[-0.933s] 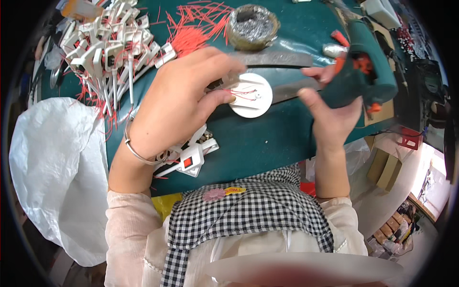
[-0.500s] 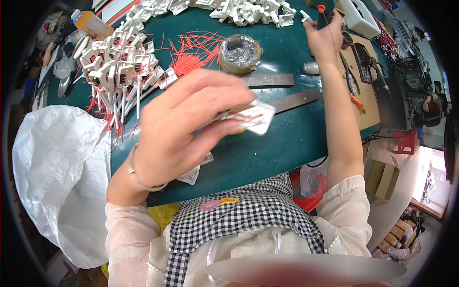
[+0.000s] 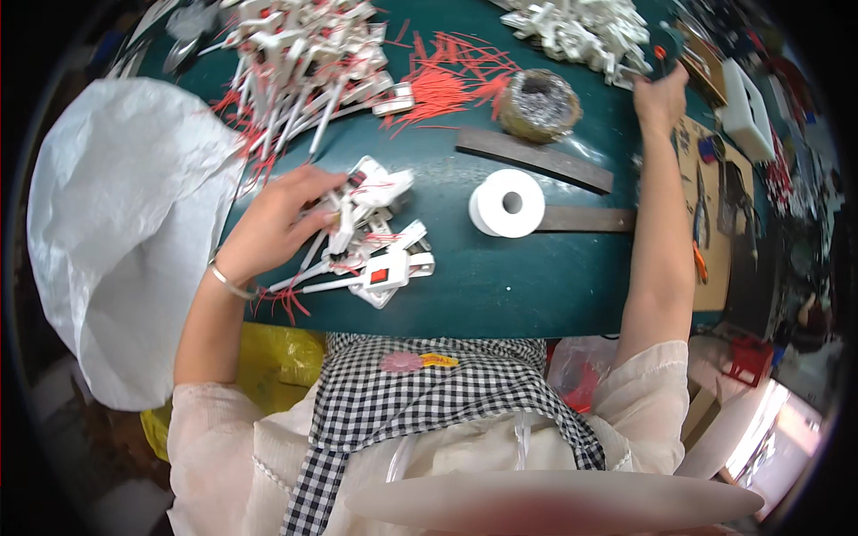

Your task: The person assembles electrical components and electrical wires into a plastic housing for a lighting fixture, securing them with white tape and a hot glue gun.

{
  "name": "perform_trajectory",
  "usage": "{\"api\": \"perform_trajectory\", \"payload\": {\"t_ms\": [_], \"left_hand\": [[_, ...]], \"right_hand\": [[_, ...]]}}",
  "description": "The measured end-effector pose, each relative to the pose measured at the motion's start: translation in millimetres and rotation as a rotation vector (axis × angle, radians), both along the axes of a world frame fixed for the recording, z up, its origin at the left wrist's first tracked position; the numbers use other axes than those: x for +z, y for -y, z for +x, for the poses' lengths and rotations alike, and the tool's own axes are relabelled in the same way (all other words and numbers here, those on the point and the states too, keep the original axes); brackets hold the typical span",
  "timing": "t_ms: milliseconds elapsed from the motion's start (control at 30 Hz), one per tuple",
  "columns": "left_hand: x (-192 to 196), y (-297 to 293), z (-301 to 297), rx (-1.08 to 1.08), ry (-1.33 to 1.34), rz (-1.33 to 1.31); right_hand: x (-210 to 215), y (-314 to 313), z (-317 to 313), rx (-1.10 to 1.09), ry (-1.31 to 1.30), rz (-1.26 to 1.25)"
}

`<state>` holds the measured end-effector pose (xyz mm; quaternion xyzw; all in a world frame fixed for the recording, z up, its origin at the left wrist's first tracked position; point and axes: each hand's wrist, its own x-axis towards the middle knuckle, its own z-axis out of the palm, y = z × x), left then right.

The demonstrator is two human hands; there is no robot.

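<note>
My left hand (image 3: pixel 281 219) reaches over a small heap of white plastic housings (image 3: pixel 382 272) with thin red wires, some with white stems. Its fingertips and thumb are at opposite sides of a white housing (image 3: pixel 362 204) on the heap's far side; the grip is partly hidden. One housing in the heap carries a red switch (image 3: pixel 379 275). Out at the far right, my right hand (image 3: pixel 663 100) is closed around a dark tool with an orange-red spot (image 3: pixel 661 54); its kind cannot be made out.
A white spool (image 3: pixel 508 205) stands beside two grey metal bars (image 3: pixel 536 161). Behind lie a foil-lined pot (image 3: pixel 540 105), loose red wires (image 3: pixel 447 85) and larger piles of white parts (image 3: pixel 581 31). Orange-handled pliers (image 3: pixel 700 259) rest on a board. A white sack (image 3: pixel 125 241) hangs left.
My left hand has moved left and down with the white housing to the near heap, uncovering the spool. The view has shifted; my right hand still grips the dark tool.
</note>
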<state>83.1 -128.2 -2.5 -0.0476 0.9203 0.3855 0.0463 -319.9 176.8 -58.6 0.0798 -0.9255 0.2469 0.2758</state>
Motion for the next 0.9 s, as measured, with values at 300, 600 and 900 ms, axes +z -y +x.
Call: {"api": "perform_trajectory", "payload": {"t_ms": [300, 600, 900], "left_hand": [[9, -6, -7, 0.184, 0.0, 0.014], [15, -29, -27, -0.064, -0.245, -0.117], [23, -108, -91, -0.065, -0.219, 0.816]], "right_hand": [[42, -18, 60, 0.14, -0.014, -0.117], [66, -4, 214, 0.759, 0.261, -0.915], [47, 18, 278, 0.809, 0.38, -1.124]]}}
